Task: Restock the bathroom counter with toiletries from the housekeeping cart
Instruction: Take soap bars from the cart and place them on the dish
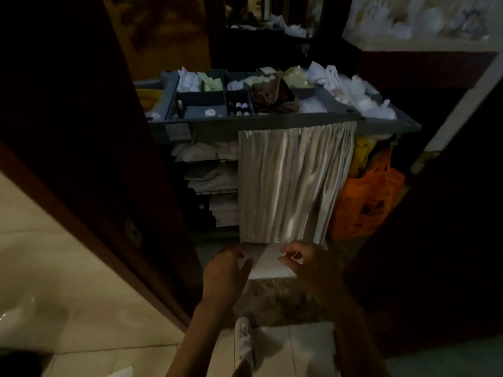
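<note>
Your right fingers (pixel 288 254) are nearly closed, thumb against forefinger, pinching the right edge of a flat white rectangular piece (pixel 268 263). Your left fingers (pixel 236 251) curl over its left edge, with the thumb laid across it. The head view is too dim and blurred to tell whether it is paper or a thin packet. It looks light and limp, so hold it by two edges as you do now rather than by one corner. The toiletries you want lie well beyond and above your fingers. They are small dark bottles with white caps (pixel 241 108), standing in a middle compartment of the top tray of the grey plastic housekeeping cart (pixel 245 123). Expect them to be light, rigid and smooth, so they may slip. Take each round the body below the cap, not by the cap alone. Straight ahead of your fingers, just past them, hangs a pleated silver satin curtain (pixel 294 183). Folded white linen (pixel 215 180) is stacked on wire shelves to its left, and a crumpled orange plastic bag (pixel 364 205) hangs off to the right.
</note>
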`<state>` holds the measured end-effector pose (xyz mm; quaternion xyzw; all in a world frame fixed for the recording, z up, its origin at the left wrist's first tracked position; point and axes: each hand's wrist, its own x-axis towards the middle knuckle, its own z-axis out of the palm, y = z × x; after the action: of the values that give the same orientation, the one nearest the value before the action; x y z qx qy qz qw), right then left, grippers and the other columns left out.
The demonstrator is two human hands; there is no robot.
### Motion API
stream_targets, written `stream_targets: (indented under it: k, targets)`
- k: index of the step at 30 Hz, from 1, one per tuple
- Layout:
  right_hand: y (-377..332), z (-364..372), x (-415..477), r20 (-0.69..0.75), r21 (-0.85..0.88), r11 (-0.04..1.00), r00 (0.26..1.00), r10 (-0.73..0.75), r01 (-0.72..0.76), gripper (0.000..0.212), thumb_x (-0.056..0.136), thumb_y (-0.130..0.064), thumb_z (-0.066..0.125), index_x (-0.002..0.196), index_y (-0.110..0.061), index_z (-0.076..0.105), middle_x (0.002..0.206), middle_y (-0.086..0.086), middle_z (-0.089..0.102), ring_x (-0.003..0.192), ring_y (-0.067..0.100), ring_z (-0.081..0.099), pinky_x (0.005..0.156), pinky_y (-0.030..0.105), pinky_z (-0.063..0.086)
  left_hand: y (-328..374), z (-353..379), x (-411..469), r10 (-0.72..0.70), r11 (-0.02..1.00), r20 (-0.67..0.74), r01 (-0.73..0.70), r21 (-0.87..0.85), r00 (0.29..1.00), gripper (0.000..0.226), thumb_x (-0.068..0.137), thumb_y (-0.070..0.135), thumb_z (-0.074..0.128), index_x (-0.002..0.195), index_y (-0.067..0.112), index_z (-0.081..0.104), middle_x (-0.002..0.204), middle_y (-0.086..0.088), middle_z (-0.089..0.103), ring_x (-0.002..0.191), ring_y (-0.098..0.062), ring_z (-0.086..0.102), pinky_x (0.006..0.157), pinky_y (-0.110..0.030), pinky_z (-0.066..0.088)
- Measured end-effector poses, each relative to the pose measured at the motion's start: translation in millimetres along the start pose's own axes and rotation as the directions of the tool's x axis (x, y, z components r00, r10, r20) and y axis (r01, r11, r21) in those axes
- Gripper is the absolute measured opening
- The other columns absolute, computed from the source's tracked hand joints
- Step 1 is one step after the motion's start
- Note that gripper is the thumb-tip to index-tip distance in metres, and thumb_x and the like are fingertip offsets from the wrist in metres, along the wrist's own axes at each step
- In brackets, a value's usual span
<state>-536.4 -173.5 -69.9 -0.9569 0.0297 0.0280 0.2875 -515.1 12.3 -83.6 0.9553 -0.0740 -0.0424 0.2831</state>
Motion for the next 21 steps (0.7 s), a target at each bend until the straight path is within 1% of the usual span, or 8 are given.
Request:
stream_targets:
  k: [4,7,9,11,14,16,19,21]
  targets:
    - [-25,-29,93,0.017,0.055,0.998,1.000,-0.001,0.000,0.020,0.091,-0.036,0.061,0.109,-0.029,0.065,0.105,-0.011,0.065,0.094,0.002,0.057,0.082,0.019,0.044,4,-26,95,-0.001,1.000,-0.071,0.003,0.024,0.997,0.026,0.091,0.037,0.056,0.115,0.027,0.063,0.112,0.003,0.068,0.101,-0.020,0.065,0.079,-0.029,0.049]
    - [-34,-39,145,-0.048,0.035,0.999,0.999,-0.027,0.028,0.017,0.090,-0.037,0.064,0.106,-0.033,0.066,0.100,-0.018,0.062,0.094,0.000,0.057,0.079,0.018,0.043,2,-36,148,0.022,0.993,-0.175,-0.041,-0.110,0.984,0.035,0.085,0.042,0.057,0.108,0.018,0.069,0.100,-0.003,0.071,0.093,-0.024,0.068,0.073,-0.032,0.053]
    - [-38,-38,173,-0.055,0.047,0.998,0.998,-0.034,0.037,0.015,0.090,-0.035,0.064,0.105,-0.034,0.065,0.094,-0.021,0.057,0.093,0.000,0.057,0.081,0.019,0.044,1,-43,175,0.010,0.996,-0.139,-0.022,-0.087,0.990,0.033,0.088,0.040,0.056,0.113,0.022,0.066,0.106,0.001,0.068,0.100,-0.020,0.065,0.080,-0.031,0.051]
    - [-39,-32,196,-0.030,0.055,0.997,0.998,-0.058,0.060,0.014,0.089,-0.036,0.066,0.103,-0.035,0.066,0.093,-0.022,0.057,0.093,-0.002,0.058,0.082,0.020,0.047,-5,-44,196,0.002,0.996,-0.100,-0.011,-0.091,0.995,0.029,0.091,0.036,0.058,0.118,0.028,0.062,0.111,0.006,0.066,0.104,-0.013,0.062,0.084,-0.030,0.050]
    - [-43,-23,230,0.023,0.058,0.995,0.996,-0.085,0.084,0.013,0.089,-0.038,0.065,0.102,-0.037,0.066,0.096,-0.020,0.061,0.092,-0.003,0.058,0.083,0.022,0.050,-18,-44,217,-0.015,0.994,-0.104,0.003,-0.111,0.994,0.025,0.092,0.036,0.058,0.116,0.032,0.061,0.109,0.010,0.064,0.099,-0.006,0.061,0.082,-0.030,0.052]
    - [-50,-18,257,0.063,0.076,0.992,0.992,-0.107,0.102,0.014,0.089,-0.035,0.065,0.103,-0.034,0.066,0.098,-0.017,0.063,0.093,-0.001,0.059,0.084,0.022,0.050,-29,-47,232,-0.058,0.995,-0.148,0.044,-0.095,0.987,0.024,0.091,0.035,0.059,0.114,0.031,0.063,0.107,0.011,0.063,0.096,-0.004,0.060,0.078,-0.025,0.051]
    - [-66,-13,303,0.102,0.094,0.982,0.980,-0.171,0.162,0.019,0.092,-0.033,0.062,0.111,-0.030,0.063,0.104,-0.015,0.061,0.097,-0.002,0.056,0.081,0.013,0.044,-45,-55,260,-0.117,0.991,-0.200,0.102,-0.084,0.973,0.025,0.091,0.035,0.059,0.115,0.031,0.061,0.110,0.013,0.061,0.096,-0.003,0.058,0.078,-0.022,0.050]
    - [-78,-9,338,0.112,0.101,0.970,0.967,-0.230,0.220,0.019,0.093,-0.032,0.060,0.112,-0.030,0.061,0.106,-0.016,0.058,0.096,-0.004,0.053,0.078,0.010,0.041,-52,-58,276,-0.145,0.989,-0.206,0.134,-0.068,0.968,0.025,0.092,0.036,0.057,0.117,0.034,0.058,0.111,0.016,0.057,0.095,0.001,0.055,0.076,-0.016,0.047]
